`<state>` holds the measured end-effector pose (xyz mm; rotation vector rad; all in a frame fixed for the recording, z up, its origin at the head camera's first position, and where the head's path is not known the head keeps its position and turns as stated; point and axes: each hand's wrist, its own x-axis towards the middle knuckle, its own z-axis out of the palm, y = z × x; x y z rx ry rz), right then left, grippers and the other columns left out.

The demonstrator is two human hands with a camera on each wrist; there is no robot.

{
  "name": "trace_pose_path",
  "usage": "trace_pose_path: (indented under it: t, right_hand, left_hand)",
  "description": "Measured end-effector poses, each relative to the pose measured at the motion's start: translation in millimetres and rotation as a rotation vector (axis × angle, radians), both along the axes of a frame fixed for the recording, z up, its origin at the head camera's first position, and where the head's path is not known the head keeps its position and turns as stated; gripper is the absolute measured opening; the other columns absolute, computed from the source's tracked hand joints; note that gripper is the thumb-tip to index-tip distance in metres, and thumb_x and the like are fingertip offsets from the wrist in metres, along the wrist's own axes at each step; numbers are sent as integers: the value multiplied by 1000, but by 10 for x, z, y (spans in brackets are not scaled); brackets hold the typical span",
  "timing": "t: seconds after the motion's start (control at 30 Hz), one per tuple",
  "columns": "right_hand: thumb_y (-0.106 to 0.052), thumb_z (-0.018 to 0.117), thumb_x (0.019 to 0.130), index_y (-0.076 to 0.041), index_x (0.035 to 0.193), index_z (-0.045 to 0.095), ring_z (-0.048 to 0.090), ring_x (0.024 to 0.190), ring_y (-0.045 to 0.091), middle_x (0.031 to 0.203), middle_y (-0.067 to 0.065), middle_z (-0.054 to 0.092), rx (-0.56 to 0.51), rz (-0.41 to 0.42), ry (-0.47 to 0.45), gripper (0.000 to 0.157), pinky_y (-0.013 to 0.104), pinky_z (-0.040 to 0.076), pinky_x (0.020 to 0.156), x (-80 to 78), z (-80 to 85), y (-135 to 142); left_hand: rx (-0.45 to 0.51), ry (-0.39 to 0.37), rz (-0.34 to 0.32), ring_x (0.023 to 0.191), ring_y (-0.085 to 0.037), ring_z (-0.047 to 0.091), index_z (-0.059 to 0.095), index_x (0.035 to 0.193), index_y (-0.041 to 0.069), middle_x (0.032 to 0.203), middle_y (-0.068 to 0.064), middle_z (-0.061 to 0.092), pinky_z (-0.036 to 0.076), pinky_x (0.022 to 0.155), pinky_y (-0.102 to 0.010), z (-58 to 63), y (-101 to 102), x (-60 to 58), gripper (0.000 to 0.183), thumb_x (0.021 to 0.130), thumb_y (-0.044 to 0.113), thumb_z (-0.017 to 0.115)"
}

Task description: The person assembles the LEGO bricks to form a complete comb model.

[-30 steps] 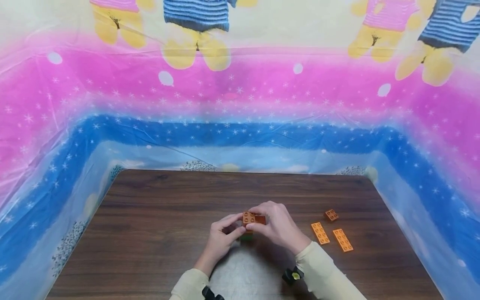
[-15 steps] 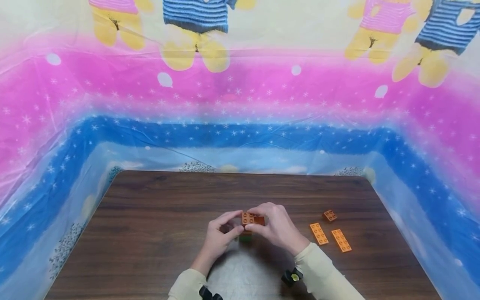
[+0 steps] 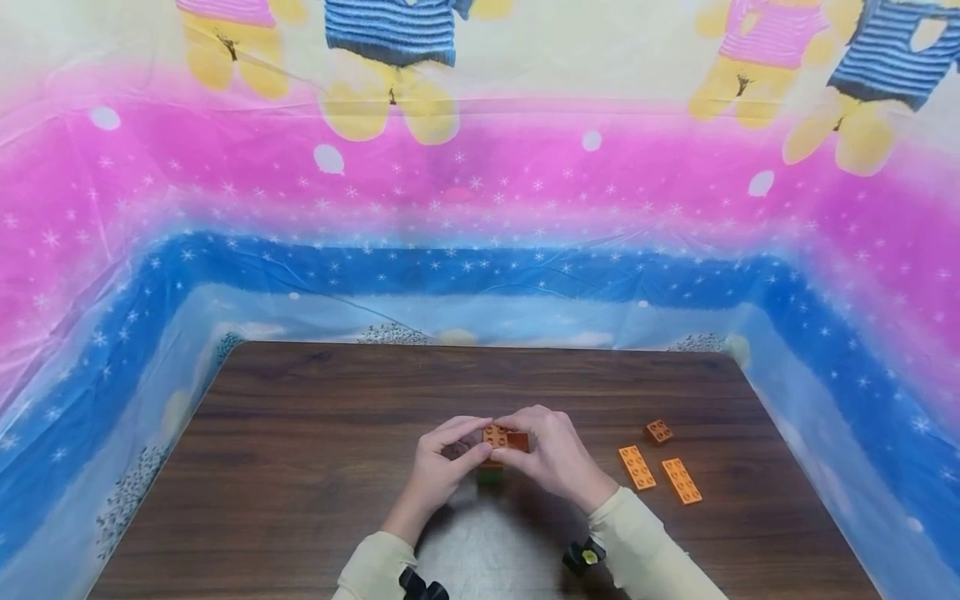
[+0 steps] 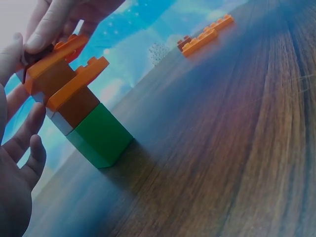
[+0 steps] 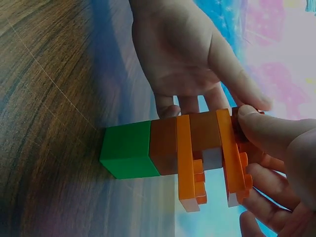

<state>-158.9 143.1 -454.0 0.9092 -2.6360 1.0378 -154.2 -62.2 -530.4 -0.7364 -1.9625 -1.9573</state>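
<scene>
A tower of toy building bricks stands on the table, a green block [image 5: 126, 150] at its foot. Above that, brown bricks [image 5: 163, 147] alternate with two orange plates [image 5: 187, 160] that stick out to one side. On top sits a small brown studded brick [image 3: 495, 435]. My left hand [image 3: 441, 468] pinches this top brick between thumb and forefinger, its other fingers loosely beside the tower. From the other side, my right hand [image 3: 557, 460] pinches the tower's top with thumb and fingers, partly hiding it.
To the right on the brown wooden table [image 3: 322, 467] lie two orange plates [image 3: 637, 467] and a small brown brick [image 3: 658, 431]. A patterned pink and blue cloth [image 3: 465, 208] hangs behind and around the table.
My left forefinger and thumb have moved slightly inward over the top brick. The right hand keeps its grip, and the tower stands where it was.
</scene>
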Motion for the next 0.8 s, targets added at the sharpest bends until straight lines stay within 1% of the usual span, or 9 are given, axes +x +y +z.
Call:
trace_pose_path:
  t: [0.2, 0.47, 0.67, 0.8]
  right_hand:
    - [-30, 86, 90, -12, 121, 79, 71, 99, 13, 108, -1, 78, 20, 2, 3, 36, 37, 61, 78, 10, -6, 5]
    - [-28, 86, 90, -11, 122, 79, 70, 100, 12, 109, -1, 78, 45, 2, 26, 37, 34, 60, 81, 26, -3, 11]
    - [-29, 87, 89, -11, 122, 79, 70, 100, 12, 108, -1, 79, 36, 2, 24, 38, 35, 60, 82, 21, -8, 20]
    - [-29, 86, 90, -12, 122, 79, 70, 101, 13, 109, -1, 79, 19, 7, 8, 37, 39, 61, 82, 12, -14, 29]
  left_hand:
    - [-15, 4, 17, 86, -20, 66, 75, 124, 1, 117, -16, 74, 57, 70, -32, -8, -12, 12, 34, 91, -6, 77]
    - [-32, -18, 31, 88, -20, 68, 75, 124, 2, 119, -15, 74, 57, 71, -33, -20, -11, 23, 34, 91, -6, 76]
    - [-24, 3, 24, 88, -20, 68, 75, 124, 0, 118, -17, 74, 57, 72, -33, -18, -12, 18, 33, 91, -7, 75]
    - [-35, -2, 20, 89, -18, 68, 76, 125, 4, 120, -13, 74, 58, 72, -33, -29, -18, 11, 33, 93, -4, 75]
